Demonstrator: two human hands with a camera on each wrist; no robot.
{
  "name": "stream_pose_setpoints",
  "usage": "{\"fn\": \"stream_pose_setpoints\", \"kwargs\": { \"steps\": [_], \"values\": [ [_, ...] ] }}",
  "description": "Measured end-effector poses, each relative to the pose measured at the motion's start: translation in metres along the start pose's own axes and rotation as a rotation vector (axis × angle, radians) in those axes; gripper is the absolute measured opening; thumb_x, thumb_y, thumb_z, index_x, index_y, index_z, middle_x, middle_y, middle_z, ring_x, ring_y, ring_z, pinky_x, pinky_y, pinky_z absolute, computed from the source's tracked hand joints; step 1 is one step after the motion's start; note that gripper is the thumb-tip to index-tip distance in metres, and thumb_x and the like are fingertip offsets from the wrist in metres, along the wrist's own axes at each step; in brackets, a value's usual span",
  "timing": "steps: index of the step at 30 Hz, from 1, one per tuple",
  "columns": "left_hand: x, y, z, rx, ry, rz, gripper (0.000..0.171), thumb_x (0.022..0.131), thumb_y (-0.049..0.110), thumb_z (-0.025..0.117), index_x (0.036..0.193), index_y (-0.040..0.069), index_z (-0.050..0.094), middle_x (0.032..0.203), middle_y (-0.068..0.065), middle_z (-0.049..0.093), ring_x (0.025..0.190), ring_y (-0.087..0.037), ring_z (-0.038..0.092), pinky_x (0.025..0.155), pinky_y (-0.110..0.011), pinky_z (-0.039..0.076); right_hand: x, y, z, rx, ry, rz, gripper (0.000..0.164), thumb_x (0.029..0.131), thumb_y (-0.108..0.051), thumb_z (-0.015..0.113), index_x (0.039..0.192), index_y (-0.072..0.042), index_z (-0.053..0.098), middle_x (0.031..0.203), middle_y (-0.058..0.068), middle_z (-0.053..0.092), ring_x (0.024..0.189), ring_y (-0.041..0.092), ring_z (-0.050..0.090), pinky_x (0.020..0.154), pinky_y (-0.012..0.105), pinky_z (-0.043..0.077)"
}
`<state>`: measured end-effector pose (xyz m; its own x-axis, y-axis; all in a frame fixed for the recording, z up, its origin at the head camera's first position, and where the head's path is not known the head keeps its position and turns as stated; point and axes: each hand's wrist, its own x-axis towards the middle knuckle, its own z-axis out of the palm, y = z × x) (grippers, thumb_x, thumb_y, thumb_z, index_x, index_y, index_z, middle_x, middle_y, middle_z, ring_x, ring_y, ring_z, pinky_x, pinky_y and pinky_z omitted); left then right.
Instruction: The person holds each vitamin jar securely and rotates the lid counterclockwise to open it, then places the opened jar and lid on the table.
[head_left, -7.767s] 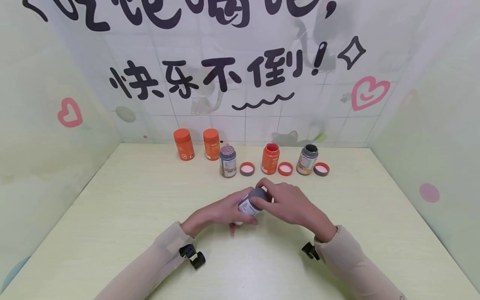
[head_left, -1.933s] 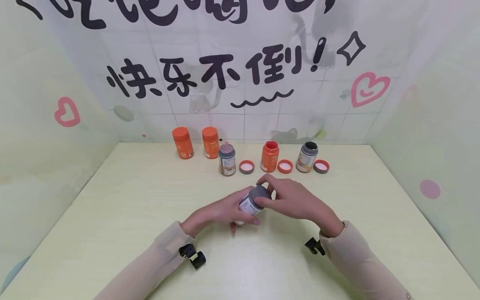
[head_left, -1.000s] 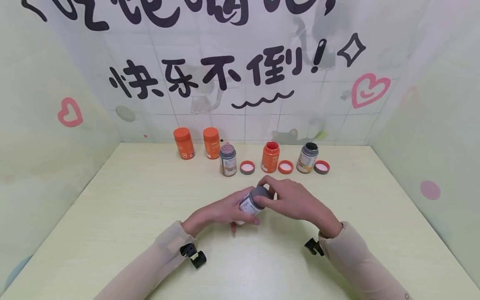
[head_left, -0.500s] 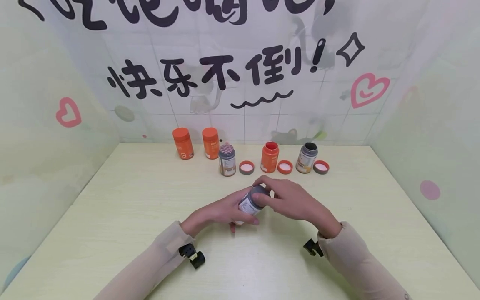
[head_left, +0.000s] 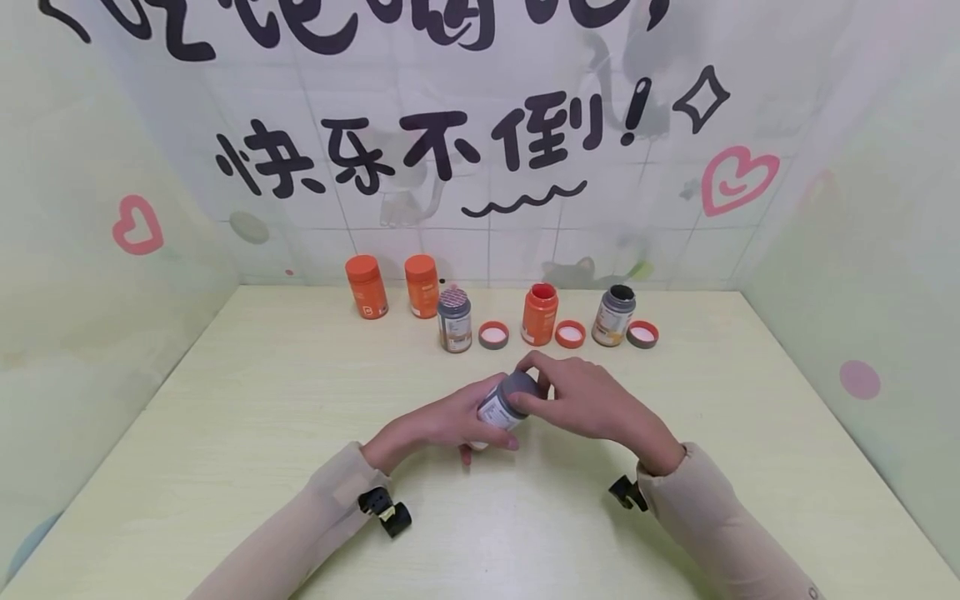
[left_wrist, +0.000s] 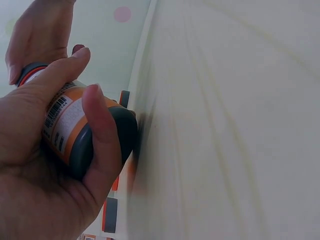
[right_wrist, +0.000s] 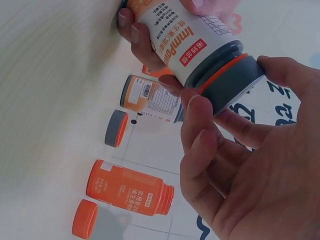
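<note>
Above the middle of the table, my left hand (head_left: 453, 417) grips the body of a grey vitamin bottle (head_left: 495, 413), which tilts up to the right. In the left wrist view, fingers and thumb wrap round the orange-and-white label of the bottle (left_wrist: 62, 117). The right hand (head_left: 585, 402) pinches the grey screw cap (head_left: 519, 387) between thumb and fingers. Seen from the right wrist, the cap (right_wrist: 235, 82) sits on the neck, with an orange ring showing at its lower edge. The palm side of the left hand is hidden in the head view.
Behind the hands stand two capped orange bottles (head_left: 367, 292), a grey bottle with a foil-sealed mouth (head_left: 455, 325), an uncapped orange bottle (head_left: 539, 318) and an uncapped grey bottle (head_left: 613, 318). Upturned caps (head_left: 493, 335) lie beside the last three. A printed wall sheet (head_left: 412, 242) rises behind.
The left hand and bottle stay in place. My right fingers and thumb shift back and forth slightly round the cap, moving a little to the right since half a second ago.
</note>
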<state>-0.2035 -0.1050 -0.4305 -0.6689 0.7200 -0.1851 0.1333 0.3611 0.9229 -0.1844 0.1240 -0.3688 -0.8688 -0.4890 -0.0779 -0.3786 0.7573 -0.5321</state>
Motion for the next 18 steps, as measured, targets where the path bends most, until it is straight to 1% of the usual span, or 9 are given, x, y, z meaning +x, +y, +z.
{"fn": "stream_pose_setpoints", "kwargs": {
  "steps": [2,6,12,14,18],
  "values": [
    [0.0000,0.0000,0.0000,-0.002,0.002,-0.001,0.063,0.090,0.021,0.080,0.142,0.023,0.044,0.121,-0.010,0.055,0.091,-0.022,0.061,0.048,-0.037,0.058,-0.0002,-0.0001,0.0002,-0.002,-0.005,-0.014,0.039,0.097,-0.050,0.064,0.130,-0.030,0.059,0.093,-0.007,0.068,0.073,0.013,0.061,0.064,0.031,0.052],
    [-0.0001,-0.0005,-0.0003,-0.013,-0.001,0.002,0.064,0.089,0.021,0.080,0.142,0.023,0.044,0.120,-0.011,0.055,0.088,-0.023,0.061,0.048,-0.038,0.058,-0.0008,-0.0011,0.0005,0.001,0.005,-0.042,0.040,0.097,-0.047,0.066,0.133,-0.032,0.058,0.100,-0.008,0.069,0.075,0.011,0.062,0.066,0.030,0.053],
    [0.0007,-0.0022,-0.0008,-0.013,-0.008,0.017,0.072,0.089,0.022,0.080,0.148,0.031,0.040,0.124,-0.009,0.054,0.089,-0.023,0.062,0.048,-0.041,0.059,-0.0006,-0.0012,0.0033,0.034,0.077,-0.096,0.028,0.101,-0.046,0.062,0.127,-0.036,0.063,0.104,-0.014,0.070,0.078,0.011,0.061,0.070,0.031,0.053],
    [0.0010,-0.0027,-0.0010,-0.013,-0.008,0.015,0.071,0.090,0.023,0.080,0.148,0.031,0.040,0.125,-0.009,0.054,0.090,-0.023,0.062,0.048,-0.041,0.059,-0.0001,-0.0014,0.0038,0.044,0.085,-0.095,0.027,0.102,-0.044,0.061,0.127,-0.035,0.063,0.105,-0.013,0.070,0.078,0.012,0.062,0.071,0.030,0.053],
    [0.0005,-0.0020,-0.0007,-0.011,-0.006,-0.003,0.067,0.090,0.023,0.080,0.145,0.029,0.042,0.123,-0.010,0.055,0.083,-0.023,0.061,0.048,-0.038,0.058,0.0014,-0.0022,0.0034,0.047,0.066,-0.048,0.039,0.100,-0.048,0.063,0.133,-0.027,0.061,0.107,-0.008,0.071,0.081,0.012,0.063,0.071,0.030,0.053]
  ]
}}
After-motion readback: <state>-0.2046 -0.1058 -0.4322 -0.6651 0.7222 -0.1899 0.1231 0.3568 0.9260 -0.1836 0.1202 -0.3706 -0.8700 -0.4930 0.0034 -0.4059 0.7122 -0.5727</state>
